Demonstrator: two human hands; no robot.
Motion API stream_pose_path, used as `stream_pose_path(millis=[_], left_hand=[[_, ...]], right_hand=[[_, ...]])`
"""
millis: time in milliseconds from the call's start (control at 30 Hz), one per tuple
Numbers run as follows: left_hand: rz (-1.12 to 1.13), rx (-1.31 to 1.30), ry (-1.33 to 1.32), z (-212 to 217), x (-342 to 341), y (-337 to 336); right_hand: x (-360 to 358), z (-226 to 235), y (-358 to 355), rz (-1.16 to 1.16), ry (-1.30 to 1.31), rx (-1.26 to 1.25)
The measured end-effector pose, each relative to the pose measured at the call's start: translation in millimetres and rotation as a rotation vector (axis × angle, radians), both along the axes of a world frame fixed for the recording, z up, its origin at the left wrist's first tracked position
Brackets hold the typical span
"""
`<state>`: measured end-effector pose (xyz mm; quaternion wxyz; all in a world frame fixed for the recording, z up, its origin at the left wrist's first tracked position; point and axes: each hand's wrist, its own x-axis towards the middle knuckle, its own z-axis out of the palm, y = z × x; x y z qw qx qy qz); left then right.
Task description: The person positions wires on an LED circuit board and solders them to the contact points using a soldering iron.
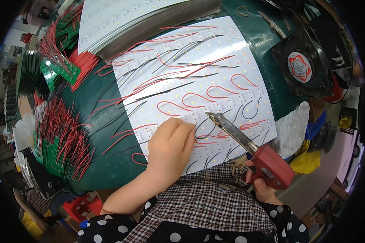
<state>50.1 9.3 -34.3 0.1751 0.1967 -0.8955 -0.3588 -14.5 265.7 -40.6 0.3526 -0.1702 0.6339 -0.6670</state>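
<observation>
My right hand (265, 187) grips a red soldering gun (273, 167) by its handle. The gun's metal tip points up and left, over a white LED circuit board sheet (227, 44) dotted with small yellow squares. My left hand (169, 141) rests on the sheet, fingers bent and pinched on a thin black wire (200, 137); its fingertips are partly hidden. The gun's tip is just right of and beyond that hand. Curved red wires (194, 95) stand in a row across the sheet's middle, with several loose red and black wires lying around them.
A thick stack of similar sheets (127, 34) is at the back. Green circuit boards with bundled red wires (54, 158) crowd the left side of the green table (105, 170). At the right stand a black fan (302, 67), a clear plastic bag (290, 129) and a yellow bag (306, 160).
</observation>
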Motion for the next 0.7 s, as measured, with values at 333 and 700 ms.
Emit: stream_pose_path(millis=[333,700], left_hand=[[0.029,-0.087,-0.011,0,-2,3],[0.026,-0.108,0.0,0,-3,1]], right_hand=[[4,-6,18,-0.033,-0.029,0.14],[-4,10,2,0.029,0.216,0.308]])
